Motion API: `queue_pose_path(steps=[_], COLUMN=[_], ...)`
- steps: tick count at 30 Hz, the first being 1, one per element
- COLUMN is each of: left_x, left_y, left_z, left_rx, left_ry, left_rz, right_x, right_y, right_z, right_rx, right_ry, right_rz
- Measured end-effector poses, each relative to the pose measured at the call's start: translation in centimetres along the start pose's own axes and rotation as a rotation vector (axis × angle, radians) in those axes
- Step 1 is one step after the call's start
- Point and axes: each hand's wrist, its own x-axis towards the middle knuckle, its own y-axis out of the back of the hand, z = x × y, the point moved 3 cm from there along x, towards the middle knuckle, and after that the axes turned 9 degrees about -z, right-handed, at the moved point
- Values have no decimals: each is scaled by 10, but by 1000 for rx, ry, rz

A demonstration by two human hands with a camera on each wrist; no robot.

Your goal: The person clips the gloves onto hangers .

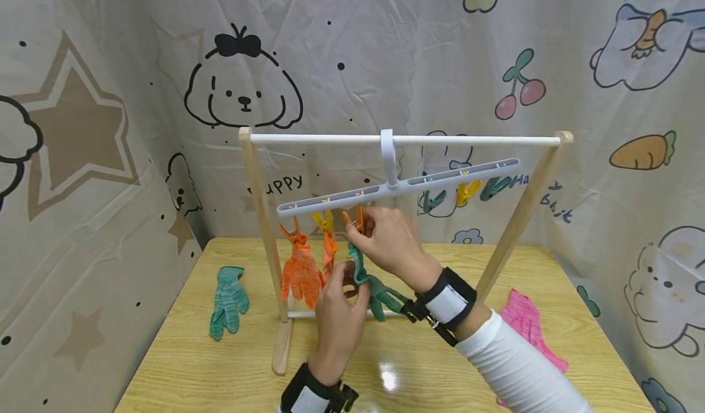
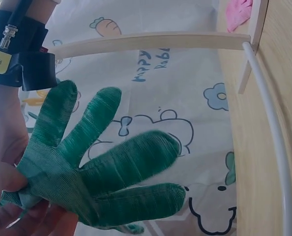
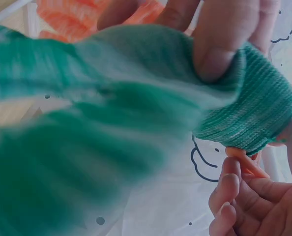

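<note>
A green striped knit glove (image 1: 380,293) hangs tilted beneath the left half of a grey clip hanger (image 1: 407,185), its fingers pointing down and right. My left hand (image 1: 340,315) pinches this glove near its cuff, thumb against the fabric in the left wrist view. Higher up, my right hand (image 1: 393,241) pinches an orange clothespin (image 3: 248,163) on the hanger. In the right wrist view the cuff's edge meets the clothespin's tip; whether the jaws grip the fabric is unclear. Left of my hands, an orange glove (image 1: 302,272) and another orange glove (image 1: 329,254) hang from clips.
The hanger hooks over the white rod (image 1: 319,139) of a wooden stand (image 1: 509,229) and slopes down leftward. Green and yellow clips (image 1: 468,191) hang on its right half. Another green glove (image 1: 228,303) lies on the table at left, a pink glove (image 1: 529,324) at right.
</note>
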Motion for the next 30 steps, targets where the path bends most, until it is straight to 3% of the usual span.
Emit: queue_pose_path(steps=[4, 30], left_x=[-1, -7], left_y=[0, 4], left_z=[-4, -25], left_rx=[60, 78], left_ry=[-2, 33], left_rz=[11, -8], right_x=[-1, -8], right_y=[-2, -10], right_z=[0, 6], right_rx=[-7, 23], right_ry=[15, 25], right_rz=[2, 50])
